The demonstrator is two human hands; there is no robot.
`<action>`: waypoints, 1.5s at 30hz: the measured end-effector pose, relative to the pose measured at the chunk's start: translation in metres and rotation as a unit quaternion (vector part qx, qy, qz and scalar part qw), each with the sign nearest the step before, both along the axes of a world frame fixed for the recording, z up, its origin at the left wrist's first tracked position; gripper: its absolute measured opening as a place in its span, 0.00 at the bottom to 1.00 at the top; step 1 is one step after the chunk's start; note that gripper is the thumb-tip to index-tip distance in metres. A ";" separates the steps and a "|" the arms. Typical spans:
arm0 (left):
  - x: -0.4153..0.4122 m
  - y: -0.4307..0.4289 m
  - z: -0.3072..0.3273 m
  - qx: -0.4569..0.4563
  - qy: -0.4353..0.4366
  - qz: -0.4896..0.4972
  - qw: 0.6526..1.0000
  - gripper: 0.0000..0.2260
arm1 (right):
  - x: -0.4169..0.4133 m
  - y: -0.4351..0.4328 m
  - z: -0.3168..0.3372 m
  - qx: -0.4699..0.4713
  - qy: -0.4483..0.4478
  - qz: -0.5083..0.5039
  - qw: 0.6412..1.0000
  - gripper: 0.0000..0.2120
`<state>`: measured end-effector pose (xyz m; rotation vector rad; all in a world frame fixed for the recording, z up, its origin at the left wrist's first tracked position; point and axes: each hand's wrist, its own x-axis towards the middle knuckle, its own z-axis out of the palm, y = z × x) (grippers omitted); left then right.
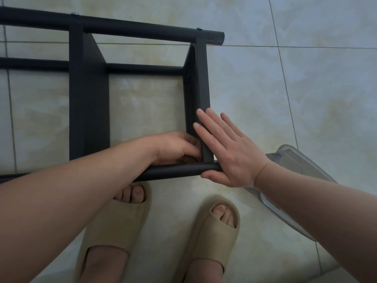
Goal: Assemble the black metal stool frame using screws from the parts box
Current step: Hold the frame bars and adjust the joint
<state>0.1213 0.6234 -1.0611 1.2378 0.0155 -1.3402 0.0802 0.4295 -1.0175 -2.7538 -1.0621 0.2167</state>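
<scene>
Black metal under straight, close-set fingers (pixel 208 121): the right hand (pixel 230 152) presses flat on the stool frame (pixel 89 99) corner. The left hand (pixel 175 148) curls inside that joint, its grip unclear. The frame lies on the tiled floor (pixel 285 88), a clear plastic box (pixel 302 162) just beside it, beige slippers (pixel 216 231) below.

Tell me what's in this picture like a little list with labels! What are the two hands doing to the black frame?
place: tiled floor
frame: black metal stool frame, lying on the floor
left: left hand, fingers curled at the inside of the near corner; whatever they hold is hidden
right: right hand, flat with straight fingers, pressed against the outside of that corner
screws seen: two silvery screw heads on the far tube
box: clear plastic container, partly under the right forearm
feet: beige slippers
</scene>
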 end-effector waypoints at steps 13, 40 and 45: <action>0.002 -0.001 0.001 0.020 -0.007 -0.021 1.000 0.16 | -0.001 0.001 0.000 0.004 -0.006 -0.004 1.000 0.43; 0.002 0.000 0.004 -0.011 0.017 0.012 1.000 0.17 | 0.000 0.001 -0.002 0.000 -0.005 -0.006 1.000 0.43; 0.001 -0.001 0.002 0.018 -0.007 -0.025 0.999 0.20 | -0.001 0.001 0.000 0.006 -0.006 -0.007 1.000 0.43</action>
